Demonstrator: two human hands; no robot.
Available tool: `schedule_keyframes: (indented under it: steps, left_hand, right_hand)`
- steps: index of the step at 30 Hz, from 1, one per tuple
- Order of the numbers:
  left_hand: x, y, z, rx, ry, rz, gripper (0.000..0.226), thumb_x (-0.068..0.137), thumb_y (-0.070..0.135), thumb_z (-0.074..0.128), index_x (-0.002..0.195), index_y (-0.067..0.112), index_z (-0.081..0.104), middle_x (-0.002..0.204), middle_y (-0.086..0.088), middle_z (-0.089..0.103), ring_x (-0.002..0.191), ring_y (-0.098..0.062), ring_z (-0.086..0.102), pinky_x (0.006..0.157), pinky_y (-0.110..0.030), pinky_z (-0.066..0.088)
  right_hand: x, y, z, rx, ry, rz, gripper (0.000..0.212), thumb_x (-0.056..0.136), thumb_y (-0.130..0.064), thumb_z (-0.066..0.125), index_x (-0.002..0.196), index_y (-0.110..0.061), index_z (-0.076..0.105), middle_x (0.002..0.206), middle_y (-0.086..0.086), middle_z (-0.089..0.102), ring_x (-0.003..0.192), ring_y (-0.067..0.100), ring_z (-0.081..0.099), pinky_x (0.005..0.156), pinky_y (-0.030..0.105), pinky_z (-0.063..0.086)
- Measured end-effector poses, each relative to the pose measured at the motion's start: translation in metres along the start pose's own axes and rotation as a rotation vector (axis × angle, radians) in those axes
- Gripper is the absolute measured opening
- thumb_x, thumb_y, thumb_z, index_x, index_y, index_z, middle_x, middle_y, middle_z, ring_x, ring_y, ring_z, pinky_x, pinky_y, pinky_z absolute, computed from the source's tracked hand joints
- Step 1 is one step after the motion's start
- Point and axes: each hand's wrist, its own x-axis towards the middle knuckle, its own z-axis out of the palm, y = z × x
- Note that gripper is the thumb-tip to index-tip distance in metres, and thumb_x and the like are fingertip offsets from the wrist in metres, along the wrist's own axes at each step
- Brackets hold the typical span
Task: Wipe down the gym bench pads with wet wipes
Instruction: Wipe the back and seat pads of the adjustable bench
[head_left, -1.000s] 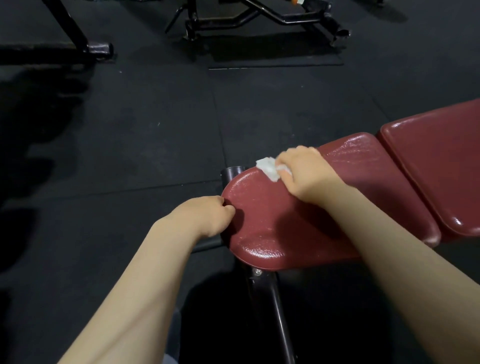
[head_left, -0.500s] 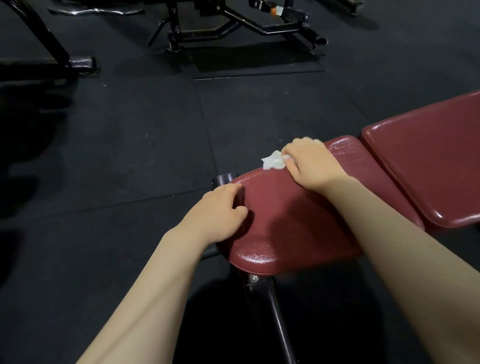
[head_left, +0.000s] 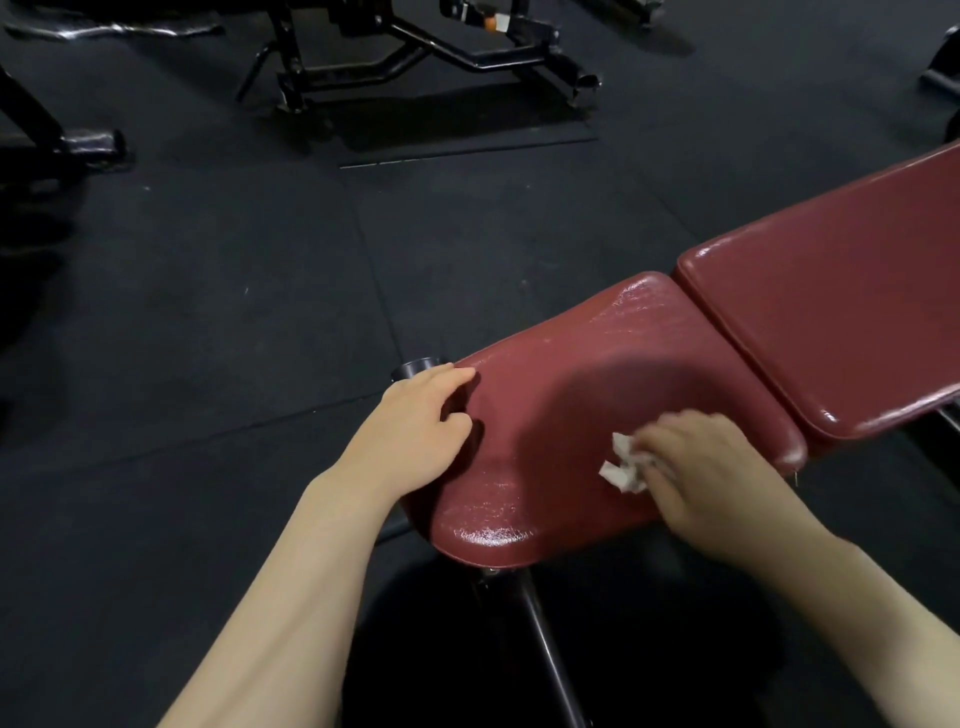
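Black rubber flooring surrounds the seat pad (head_left: 571, 415), where the right hand (head_left: 711, 478) pinches a bunched wet wipe (head_left: 623, 467) that could miss patches (left hand (head_left: 415, 421), fingers curled, grips the pad's left edge).

no text, label, brand, number or sign can be read anywhere in this view. the small orange and white tag (head_left: 494, 22) on the black equipment frame (head_left: 415, 57) at the far side of the floor is too small and blurred to make out any writing.
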Motion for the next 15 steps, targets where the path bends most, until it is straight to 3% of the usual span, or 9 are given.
schedule_keyframes:
  steps: [5,8,12,15]
  left_hand:
    - [0.009,-0.001,0.007,0.020,-0.006,0.001,0.058,0.091,0.020,0.050,0.148,0.033,0.041,0.158,0.009,0.033,0.144,-0.024,0.027,0.117,-0.038,0.026]
    - [0.014,0.003,0.013,0.027,0.025,-0.005,0.056,0.090,0.021,0.050,0.145,0.034,0.045,0.157,0.009,0.034,0.143,-0.025,0.028,0.117,-0.041,0.025]
    - [0.018,0.006,0.017,0.042,0.025,0.052,0.055,0.090,0.019,0.052,0.143,0.030,0.048,0.157,0.005,0.035,0.144,-0.025,0.029,0.117,-0.046,0.027]
    - [0.020,0.000,0.015,0.023,0.027,0.045,0.055,0.090,0.018,0.051,0.144,0.031,0.047,0.156,0.008,0.035,0.144,-0.023,0.026,0.118,-0.039,0.024]
  right_hand:
    - [0.122,0.005,0.021,-0.015,0.078,0.084,0.020,0.095,-0.021,0.046,0.097,-0.013,0.064,0.095,0.006,0.062,0.095,0.030,0.056,0.086,0.040,0.038]
    - [0.165,0.003,0.025,-0.036,0.076,0.176,0.023,0.097,-0.022,0.043,0.106,-0.014,0.063,0.102,0.008,0.061,0.098,0.030,0.056,0.089,0.040,0.039]
    - [0.113,-0.004,0.020,-0.004,0.092,0.146,0.014,0.095,-0.020,0.047,0.094,-0.011,0.058,0.089,0.009,0.058,0.082,0.030,0.055,0.075,0.040,0.041]
    - [0.034,-0.009,0.011,0.135,0.054,0.276,0.004,0.089,-0.014,0.055,0.085,-0.013,0.056,0.080,0.003,0.057,0.074,0.026,0.055,0.069,0.039,0.043]
